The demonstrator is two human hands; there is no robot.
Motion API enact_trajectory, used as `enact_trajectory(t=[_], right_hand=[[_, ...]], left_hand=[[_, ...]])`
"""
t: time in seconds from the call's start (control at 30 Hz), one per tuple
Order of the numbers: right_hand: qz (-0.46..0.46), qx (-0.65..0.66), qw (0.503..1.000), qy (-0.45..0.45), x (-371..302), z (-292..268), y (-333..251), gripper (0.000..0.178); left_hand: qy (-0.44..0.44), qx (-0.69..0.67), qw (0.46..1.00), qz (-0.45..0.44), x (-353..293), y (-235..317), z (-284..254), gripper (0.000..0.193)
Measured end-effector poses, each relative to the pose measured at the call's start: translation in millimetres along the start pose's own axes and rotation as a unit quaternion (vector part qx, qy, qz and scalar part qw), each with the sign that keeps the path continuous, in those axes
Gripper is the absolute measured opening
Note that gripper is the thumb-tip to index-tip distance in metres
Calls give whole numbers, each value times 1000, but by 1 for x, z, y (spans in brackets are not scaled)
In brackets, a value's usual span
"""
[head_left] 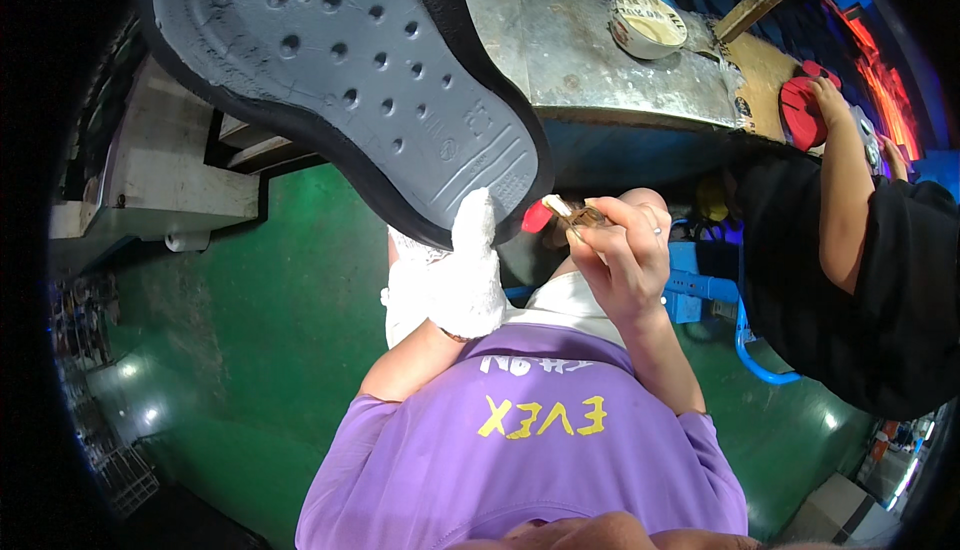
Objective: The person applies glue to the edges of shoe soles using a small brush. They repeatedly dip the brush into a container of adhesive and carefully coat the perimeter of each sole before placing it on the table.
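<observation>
A large black shoe sole (pixel 330 60) with a grey, dimpled recessed face is held up in front of me. My left hand (pixel 472 275), in a white glove, grips its near end. The thumb lies over the rim onto the grey face, while the other fingers are hidden behind it. My right hand (pixel 630 240) is bare and pinches a small brush-like tool (pixel 562 212) with a pale middle and a red tip. That tip is close to the sole's near right edge; whether they touch I cannot tell.
Ahead is a worn metal worktable (pixel 600 80) bearing a round tub (pixel 647 26) of pale stuff. To the right, a co-worker in black (pixel 850 280) handles a red sole piece (pixel 803 110). A blue tubular frame (pixel 745 340) stands between us. A pale cabinet (pixel 170 160) is at left.
</observation>
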State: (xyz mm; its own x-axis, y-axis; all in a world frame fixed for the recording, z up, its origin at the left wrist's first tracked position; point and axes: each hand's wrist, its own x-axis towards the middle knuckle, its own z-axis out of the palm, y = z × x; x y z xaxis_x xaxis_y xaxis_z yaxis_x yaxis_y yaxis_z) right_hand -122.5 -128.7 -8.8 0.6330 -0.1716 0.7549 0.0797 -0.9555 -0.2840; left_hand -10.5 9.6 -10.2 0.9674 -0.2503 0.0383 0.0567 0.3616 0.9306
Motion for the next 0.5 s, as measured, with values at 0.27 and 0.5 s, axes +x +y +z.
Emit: enact_trajectory(t=[0.27, 0.5], right_hand=[[-35, 43, 997, -50, -6, 2, -16, 28], [-10, 70, 997, -4, -7, -1, -13, 27]], left_hand=[[7, -46, 999, -1, 0, 6, 6, 62], [-2, 32, 997, 74, 3, 5, 0, 60]])
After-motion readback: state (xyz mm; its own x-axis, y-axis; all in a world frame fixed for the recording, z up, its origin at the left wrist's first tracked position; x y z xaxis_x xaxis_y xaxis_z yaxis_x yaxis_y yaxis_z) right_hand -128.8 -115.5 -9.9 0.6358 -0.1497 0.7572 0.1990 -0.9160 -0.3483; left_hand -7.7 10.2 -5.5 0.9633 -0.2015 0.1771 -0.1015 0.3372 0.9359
